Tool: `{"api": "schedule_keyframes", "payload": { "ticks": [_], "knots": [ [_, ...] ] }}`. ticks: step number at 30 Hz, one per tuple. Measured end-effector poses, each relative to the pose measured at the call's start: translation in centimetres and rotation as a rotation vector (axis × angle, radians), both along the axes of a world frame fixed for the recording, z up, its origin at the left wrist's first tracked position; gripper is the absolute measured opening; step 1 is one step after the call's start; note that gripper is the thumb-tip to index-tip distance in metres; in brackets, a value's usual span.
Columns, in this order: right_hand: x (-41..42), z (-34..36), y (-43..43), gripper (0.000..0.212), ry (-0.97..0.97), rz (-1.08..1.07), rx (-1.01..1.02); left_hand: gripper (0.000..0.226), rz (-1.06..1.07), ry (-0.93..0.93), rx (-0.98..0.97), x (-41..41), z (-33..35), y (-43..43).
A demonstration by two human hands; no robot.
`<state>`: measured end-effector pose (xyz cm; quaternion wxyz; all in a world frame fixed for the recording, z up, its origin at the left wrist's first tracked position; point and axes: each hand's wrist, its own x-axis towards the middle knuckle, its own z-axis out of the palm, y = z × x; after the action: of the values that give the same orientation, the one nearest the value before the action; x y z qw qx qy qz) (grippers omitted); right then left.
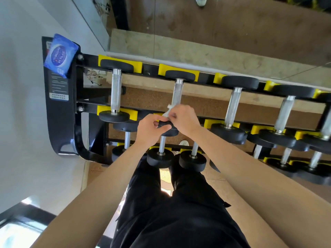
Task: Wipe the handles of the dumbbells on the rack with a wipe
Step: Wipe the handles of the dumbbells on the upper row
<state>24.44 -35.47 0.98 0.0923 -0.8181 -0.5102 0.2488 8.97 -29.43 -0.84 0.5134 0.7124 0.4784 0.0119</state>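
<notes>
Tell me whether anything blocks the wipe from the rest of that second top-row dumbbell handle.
Nothing visible does. The right hand pinches the wipe at the near end of the handle, which is bare beyond it up to the far head. The left hand holds the near head, off the handle.

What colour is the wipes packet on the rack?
The packet is blue, clearest in the head view.

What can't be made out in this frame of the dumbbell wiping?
Head view:
wipe: mostly hidden inside the right hand.
second dumbbell handle: near end covered by both hands.
left hand: its grip unclear, fingers overlap.
rack label: print too small.
rightmost dumbbell: cut by frame edge.
</notes>
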Motion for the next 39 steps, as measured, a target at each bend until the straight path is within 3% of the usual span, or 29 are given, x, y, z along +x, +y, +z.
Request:
{"api": "schedule_keyframes", "payload": {
  "ticks": [2, 7, 9, 13, 16, 21, 23, 27, 30, 34, 39],
  "knots": [
    [0.6, 0.1, -0.8, 0.013, 0.088, -0.098, -0.012, 0.027, 0.001, -0.004, -0.008, -0.1, 0.1, 0.0],
    [5.1, 1.0, 0.2, 0.005, 0.256, -0.731, 0.206, 0.026, -0.029, 0.001, -0.014, -0.1, 0.4, 0.0],
    [5.5, 0.3, 1.1, 0.012, 0.354, -0.883, 0.200, 0.026, -0.020, 0.003, -0.023, -0.1, 0.5, -0.1],
    [1.8, -1.6, 0.8, 0.014, 0.437, -0.775, -0.003, 0.026, 0.004, 0.025, -0.034, 0.1, 0.7, -0.3],
    [0.9, -1.3, -1.1, 0.020, 0.299, -0.547, -0.094, 0.028, 0.002, 0.033, -0.034, 0.2, 0.8, -0.1],
    [4.1, 1.9, -1.9, 0.017, 0.385, -0.211, -0.235, 0.029, -0.013, 0.061, -0.051, 0.5, 1.3, 0.1],
    [4.8, 3.5, -2.2, 0.020, 0.525, -0.219, -0.187, 0.034, -0.026, 0.029, -0.048, 0.7, 1.7, 0.4],
    [5.0, 5.2, -2.5, 0.028, 0.998, -0.358, -0.173, 0.056, -0.180, -0.214, -0.153, 1.6, 3.3, 1.4],
    [5.2, 5.5, -2.3, 0.041, 1.204, -0.374, -0.223, 0.042, -0.278, -0.285, -0.178, 2.6, 3.8, 2.3],
    [5.6, 5.0, -2.3, 0.029, 1.043, -0.305, -0.175, 0.016, -0.205, -0.214, -0.133, 3.0, 4.2, 3.9],
    [6.4, 4.9, -2.1, 0.012, 0.838, -0.305, -0.135, 0.016, -0.305, -0.077, -0.229, 3.0, 5.1, 5.7]
  ]
}}
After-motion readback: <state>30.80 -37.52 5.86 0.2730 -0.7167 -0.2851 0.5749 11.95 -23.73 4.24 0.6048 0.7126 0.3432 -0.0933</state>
